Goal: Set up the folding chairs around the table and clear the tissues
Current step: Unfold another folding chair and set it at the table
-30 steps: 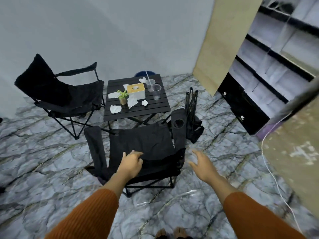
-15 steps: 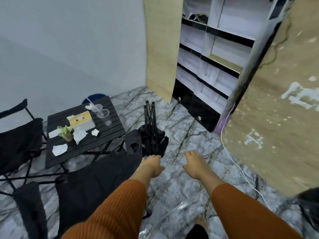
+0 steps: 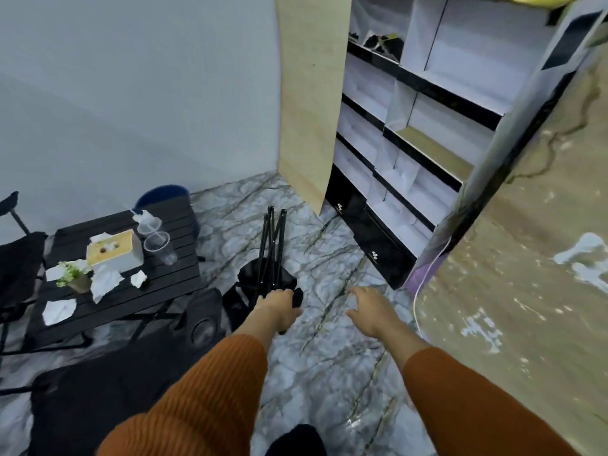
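Folded chair point(image 3: 271, 258), upright on floor beside table point(image 3: 171, 284): left hand point(image 3: 276, 307) fingers curling onto its fabric, grip unclear; right hand point(image 3: 370, 307) spread, empty, should take the legs beyond its fingertips.

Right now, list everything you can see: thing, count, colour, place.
folded chair: 1, black, standing on the floor right of the table
open chairs: 2, black, one left of the table, one near its front
table: 1, black slatted, left
tissues: several, white, crumpled on the table
tissue box: 1, yellow and white, on the table
plastic cups: 2, clear, beside the box
small plant: 1, green, on the table
bin: 1, blue, behind the table
shelf unit: 1, white and black, right
cable: 1, white, on the floor
left hand: on the folded chair's fabric, grip unclear
right hand: open, empty
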A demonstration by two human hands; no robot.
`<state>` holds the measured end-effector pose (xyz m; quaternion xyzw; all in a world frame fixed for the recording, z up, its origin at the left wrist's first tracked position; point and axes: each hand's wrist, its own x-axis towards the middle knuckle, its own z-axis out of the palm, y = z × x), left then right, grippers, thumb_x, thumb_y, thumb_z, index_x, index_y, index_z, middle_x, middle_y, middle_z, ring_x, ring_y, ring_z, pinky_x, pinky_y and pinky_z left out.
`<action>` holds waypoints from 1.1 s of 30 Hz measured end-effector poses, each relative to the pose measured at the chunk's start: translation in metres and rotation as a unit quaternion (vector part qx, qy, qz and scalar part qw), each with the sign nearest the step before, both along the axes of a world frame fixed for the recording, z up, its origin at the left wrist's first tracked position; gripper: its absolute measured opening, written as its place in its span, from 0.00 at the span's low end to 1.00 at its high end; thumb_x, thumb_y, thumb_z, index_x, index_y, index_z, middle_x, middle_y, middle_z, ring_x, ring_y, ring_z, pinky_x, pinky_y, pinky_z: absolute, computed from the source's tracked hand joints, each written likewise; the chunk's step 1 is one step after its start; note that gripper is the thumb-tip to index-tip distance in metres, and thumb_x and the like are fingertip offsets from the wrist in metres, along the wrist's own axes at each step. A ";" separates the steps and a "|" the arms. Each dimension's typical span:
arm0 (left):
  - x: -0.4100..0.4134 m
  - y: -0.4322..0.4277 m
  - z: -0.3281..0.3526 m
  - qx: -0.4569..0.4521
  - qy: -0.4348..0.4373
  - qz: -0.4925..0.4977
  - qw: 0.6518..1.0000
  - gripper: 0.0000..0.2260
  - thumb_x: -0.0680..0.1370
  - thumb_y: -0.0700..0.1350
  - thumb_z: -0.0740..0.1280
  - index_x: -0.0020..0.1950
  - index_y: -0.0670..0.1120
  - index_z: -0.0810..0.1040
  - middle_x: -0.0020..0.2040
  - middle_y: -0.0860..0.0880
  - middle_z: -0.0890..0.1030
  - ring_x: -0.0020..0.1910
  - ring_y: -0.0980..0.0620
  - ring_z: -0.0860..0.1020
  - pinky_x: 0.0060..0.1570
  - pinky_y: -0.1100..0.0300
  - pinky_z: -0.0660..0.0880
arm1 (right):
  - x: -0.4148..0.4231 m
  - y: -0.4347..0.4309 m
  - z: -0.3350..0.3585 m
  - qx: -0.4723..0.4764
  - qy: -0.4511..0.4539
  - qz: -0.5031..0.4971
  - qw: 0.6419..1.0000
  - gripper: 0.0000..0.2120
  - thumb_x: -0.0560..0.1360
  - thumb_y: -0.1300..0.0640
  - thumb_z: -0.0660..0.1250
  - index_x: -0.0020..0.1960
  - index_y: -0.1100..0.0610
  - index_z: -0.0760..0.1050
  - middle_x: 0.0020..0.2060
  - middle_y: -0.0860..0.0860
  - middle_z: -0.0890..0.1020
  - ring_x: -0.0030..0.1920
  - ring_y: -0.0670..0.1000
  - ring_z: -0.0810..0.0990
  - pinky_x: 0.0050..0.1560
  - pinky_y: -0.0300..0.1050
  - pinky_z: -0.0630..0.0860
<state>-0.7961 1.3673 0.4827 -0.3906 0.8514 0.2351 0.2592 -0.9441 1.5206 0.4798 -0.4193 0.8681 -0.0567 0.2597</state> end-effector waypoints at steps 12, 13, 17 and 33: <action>-0.175 -0.172 0.003 -0.007 0.013 0.021 1.000 0.28 0.80 0.56 0.61 0.74 0.43 0.62 0.73 0.41 0.67 0.70 0.40 0.67 0.69 0.44 0.66 | -0.196 -0.175 0.015 -0.008 -0.008 0.013 1.000 0.19 0.78 0.52 0.61 0.68 0.54 0.69 0.65 0.57 0.74 0.61 0.60 0.75 0.59 0.54 0.74; -0.188 -0.189 0.007 -0.013 0.015 0.025 0.999 0.27 0.79 0.56 0.61 0.74 0.43 0.63 0.72 0.41 0.68 0.69 0.40 0.69 0.68 0.45 0.67 | -0.210 -0.194 0.019 -0.010 -0.006 0.020 1.000 0.19 0.79 0.52 0.61 0.68 0.55 0.68 0.65 0.57 0.74 0.61 0.60 0.75 0.59 0.56 0.74; -0.232 -0.249 0.020 -0.027 0.020 0.061 0.998 0.22 0.79 0.55 0.61 0.67 0.43 0.68 0.65 0.42 0.74 0.62 0.41 0.74 0.60 0.48 0.73 | -0.255 -0.268 0.030 -0.021 0.006 0.057 0.998 0.18 0.79 0.52 0.61 0.67 0.56 0.69 0.64 0.58 0.74 0.60 0.60 0.75 0.57 0.57 0.75; -0.305 -0.420 -0.004 -0.059 0.031 0.371 0.926 0.24 0.78 0.55 0.62 0.71 0.45 0.67 0.70 0.43 0.72 0.68 0.43 0.71 0.65 0.50 0.68 | -0.384 -0.564 0.020 -0.009 0.013 0.360 0.933 0.17 0.77 0.55 0.60 0.65 0.57 0.70 0.63 0.58 0.73 0.64 0.58 0.71 0.62 0.51 0.71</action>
